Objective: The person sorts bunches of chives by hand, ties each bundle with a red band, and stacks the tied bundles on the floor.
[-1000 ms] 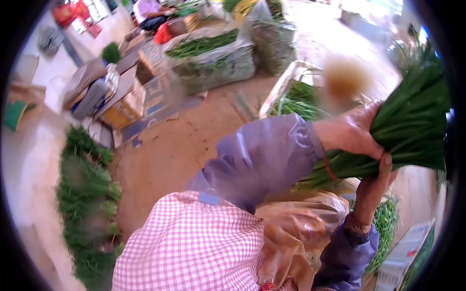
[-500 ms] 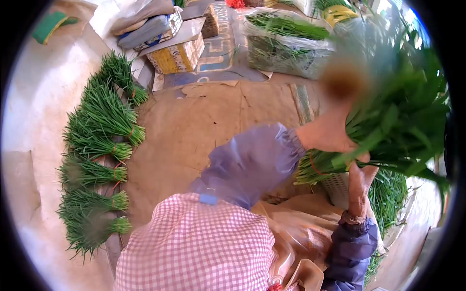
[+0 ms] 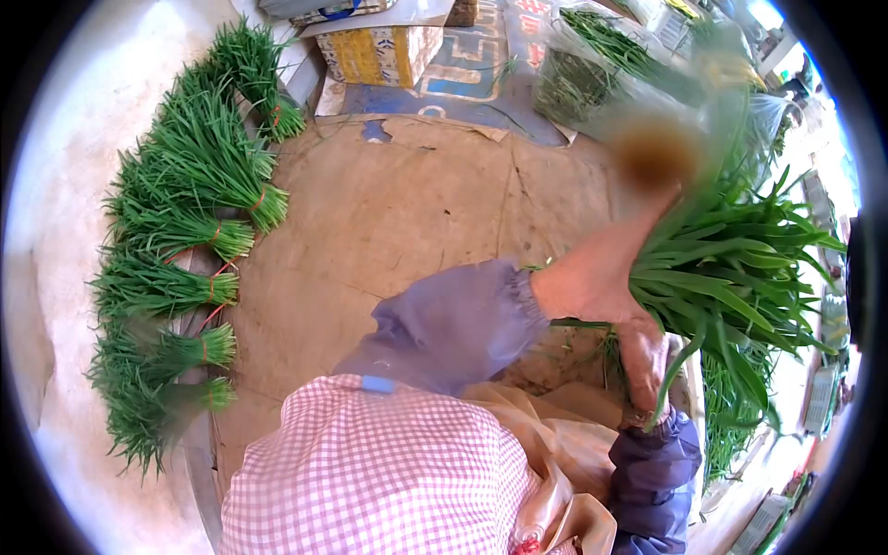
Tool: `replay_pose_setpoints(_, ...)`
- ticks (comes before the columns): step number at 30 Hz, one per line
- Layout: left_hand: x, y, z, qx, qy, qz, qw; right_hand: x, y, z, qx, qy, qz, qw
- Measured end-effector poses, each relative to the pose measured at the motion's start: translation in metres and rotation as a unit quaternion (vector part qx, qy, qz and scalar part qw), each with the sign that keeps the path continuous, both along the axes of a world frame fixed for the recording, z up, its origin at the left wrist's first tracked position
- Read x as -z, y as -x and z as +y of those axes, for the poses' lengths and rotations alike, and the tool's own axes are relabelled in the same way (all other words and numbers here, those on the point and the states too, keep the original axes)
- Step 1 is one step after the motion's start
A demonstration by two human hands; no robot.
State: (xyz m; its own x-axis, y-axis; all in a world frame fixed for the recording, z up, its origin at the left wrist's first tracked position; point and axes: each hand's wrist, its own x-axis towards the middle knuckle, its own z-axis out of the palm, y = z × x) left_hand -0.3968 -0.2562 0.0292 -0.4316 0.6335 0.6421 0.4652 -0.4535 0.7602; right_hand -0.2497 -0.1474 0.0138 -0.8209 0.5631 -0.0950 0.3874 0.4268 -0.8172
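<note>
A big bunch of garlic chives (image 3: pixel 731 264) with broad green leaves is at the right, its leaves fanning out to the right. My left hand (image 3: pixel 597 273) reaches across to it and is closed round its lower part, the fingers partly hidden by leaves and a blurred brown spot on the view. My right hand (image 3: pixel 640 361) comes up from below and meets it at the underside of the bunch, its fingertips hidden. Stem ends stay mostly covered by my hands and left sleeve (image 3: pixel 453 319). More chives (image 3: pixel 731 416) lie below, beside my right sleeve (image 3: pixel 654 472).
Several tied chive bundles (image 3: pixel 222 190) line the left edge of a brown sheet (image 3: pixel 388 203). A yellow-patterned box (image 3: pixel 365 57) stands at the back. Behind my hands, a clear plastic bag (image 3: pixel 578 88) holds more greens. A pink checked cloth (image 3: pixel 379 462) covers my front.
The view has shifted and tilted. Both hands and the bunch sit a little further left, and the leaves show more clearly. The red-banded stem ends seen before are now hidden.
</note>
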Motion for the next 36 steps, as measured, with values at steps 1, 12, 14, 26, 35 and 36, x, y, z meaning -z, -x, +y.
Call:
replay_pose_setpoints(1, -0.001, -0.001, -0.006, -0.028, 0.028, 0.002, 0.999, 0.008, 0.004, -0.004, -0.018, 0.011, 0.015, 1.000)
replay_pose_setpoints(12, 0.058, 0.080, -0.115, -0.235, 0.053, -0.274, 0.931, -0.017, 0.035, -0.031, -0.256, 0.021, -0.132, 0.958)
replay_pose_setpoints(14, 0.049, 0.105, -0.147, -0.340, 0.059, -0.267, 0.900, -0.006, 0.011, 0.003, -0.234, 0.066, -0.194, 0.951)
replay_pose_setpoints(26, 0.044, 0.351, -0.318, -0.650, -0.138, -0.056, 0.745, -0.062, -0.271, 0.197, 0.141, -0.060, -0.274, 0.949)
replay_pose_setpoints(35, 0.191, 0.443, -0.499, -0.680, 0.204, -0.412, 0.571, -0.094, -0.367, 0.152, 0.237, -0.051, -0.365, 0.899)
replay_pose_setpoints(36, 0.181, 0.430, -0.487, -0.678, 0.211, -0.413, 0.571, -0.092, -0.372, 0.148, 0.231, -0.061, -0.374, 0.896)
